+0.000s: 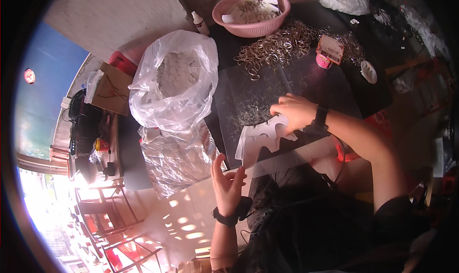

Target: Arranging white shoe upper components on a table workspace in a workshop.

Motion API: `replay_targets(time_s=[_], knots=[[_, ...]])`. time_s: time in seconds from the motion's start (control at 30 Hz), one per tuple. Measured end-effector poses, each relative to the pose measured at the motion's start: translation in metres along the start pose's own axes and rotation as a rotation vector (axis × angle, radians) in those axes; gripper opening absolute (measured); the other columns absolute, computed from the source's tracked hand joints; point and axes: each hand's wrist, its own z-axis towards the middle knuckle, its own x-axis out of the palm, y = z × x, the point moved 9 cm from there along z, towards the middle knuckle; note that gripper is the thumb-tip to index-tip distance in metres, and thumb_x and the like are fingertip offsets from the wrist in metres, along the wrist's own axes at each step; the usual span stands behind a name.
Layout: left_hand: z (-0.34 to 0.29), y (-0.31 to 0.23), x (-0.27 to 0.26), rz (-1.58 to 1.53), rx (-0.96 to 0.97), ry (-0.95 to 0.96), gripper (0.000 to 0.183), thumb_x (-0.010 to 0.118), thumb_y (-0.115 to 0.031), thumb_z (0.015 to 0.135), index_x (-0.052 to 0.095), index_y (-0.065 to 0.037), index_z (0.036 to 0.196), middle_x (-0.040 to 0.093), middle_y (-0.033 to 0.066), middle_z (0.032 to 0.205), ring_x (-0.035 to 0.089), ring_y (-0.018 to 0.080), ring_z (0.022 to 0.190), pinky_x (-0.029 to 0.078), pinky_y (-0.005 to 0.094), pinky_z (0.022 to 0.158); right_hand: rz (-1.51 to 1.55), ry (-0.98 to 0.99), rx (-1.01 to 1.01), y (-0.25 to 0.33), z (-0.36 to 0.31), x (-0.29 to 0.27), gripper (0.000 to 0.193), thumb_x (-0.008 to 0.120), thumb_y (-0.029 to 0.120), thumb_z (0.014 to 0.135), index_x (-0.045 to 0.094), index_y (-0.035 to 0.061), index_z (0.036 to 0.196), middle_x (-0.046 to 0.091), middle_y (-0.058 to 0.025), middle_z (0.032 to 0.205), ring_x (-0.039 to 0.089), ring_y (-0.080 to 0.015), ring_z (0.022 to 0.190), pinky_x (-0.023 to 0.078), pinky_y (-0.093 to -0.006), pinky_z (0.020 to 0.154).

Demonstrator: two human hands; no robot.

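Observation:
My right hand (299,112) is closed on the right end of a white, thin piece with a scalloped, notched edge (258,138). That piece is held at the near edge of the dark tabletop (296,84), above my lap. My left hand (227,182) is by its lower left end, with the index finger raised and the fingers apart. Whether those fingertips touch the piece I cannot tell. Beyond my right hand, many metal rings (282,43) lie in a loose heap on the table. To the left, a clear plastic bag (203,89) stands open, full of similar whitish pieces.
A pink basket (224,22) with white pieces and metal bits stands at the back, beside a small white bottle (200,23). Right of the rings is a pink tub (323,61) with a card on top. Silvery plastic sheeting (179,163) hangs over the left edge.

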Motion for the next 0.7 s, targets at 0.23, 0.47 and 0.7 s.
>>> replay_targets(time_s=[0.23, 0.47, 0.7], knots=[[0.018, -0.037, 0.02, 0.726, 0.515, -0.029, 0.043, 0.066, -0.012, 0.076, 0.049, 0.0, 0.113, 0.049, 0.0176, 0.107, 0.055, 0.029, 0.08, 0.046, 0.0379, 0.072, 0.095, -0.234, -0.024, -0.026, -0.014, -0.013, 0.054, 0.08, 0.026, 0.057, 0.057, 0.0114, 0.104, 0.054, -0.011, 0.101, 0.051, -0.0311, 0.098, 0.043, -0.0388, 0.083], [0.063, -0.019, 0.048, 0.751, 0.528, 0.04, 0.032, 0.063, -0.012, 0.076, 0.056, 0.002, 0.103, 0.058, 0.0147, 0.081, 0.055, 0.0298, 0.078, 0.044, 0.0388, 0.074, 0.079, -0.358, -0.027, -0.022, -0.018, -0.014, 0.048, 0.08, 0.017, 0.057, 0.055, 0.008, 0.097, 0.051, -0.0116, 0.094, 0.053, -0.0307, 0.089, 0.044, -0.0385, 0.079], [0.081, -0.006, 0.043, 0.389, 0.274, 0.119, 0.026, 0.067, -0.014, 0.072, 0.058, 0.003, 0.089, 0.059, 0.0107, 0.077, 0.057, 0.0183, 0.071, 0.046, 0.0296, 0.065, 0.244, -0.415, -0.135, 0.0, -0.029, -0.032, 0.041, 0.076, 0.007, 0.06, 0.051, 0.0072, 0.094, 0.048, -0.0075, 0.088, 0.053, -0.0267, 0.084, 0.044, -0.0343, 0.073]])
